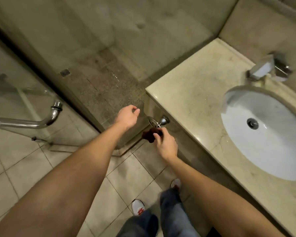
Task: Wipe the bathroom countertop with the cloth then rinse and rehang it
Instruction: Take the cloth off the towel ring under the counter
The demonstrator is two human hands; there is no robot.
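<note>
Cloth (149,136): dark red, bunched, hanging directly below the towel ring (163,120), which is fixed to the side face of the vanity.

The right hand (166,146), just below the ring, pinches the cloth between thumb and fingers. The left hand (126,117), just left of the ring, is loosely curled and holds nothing.

The countertop (191,100) lies above and right of the ring. The basin (272,151) and tap (263,68) are further right.

Risks:
- The bunched cloth may snag on the ring, or slip from a light pinch to the tiled floor.
- Motion blur hides whether the cloth is threaded through the ring.

Count: one cloth, one ring, one basin, one tap, two hands.
</note>
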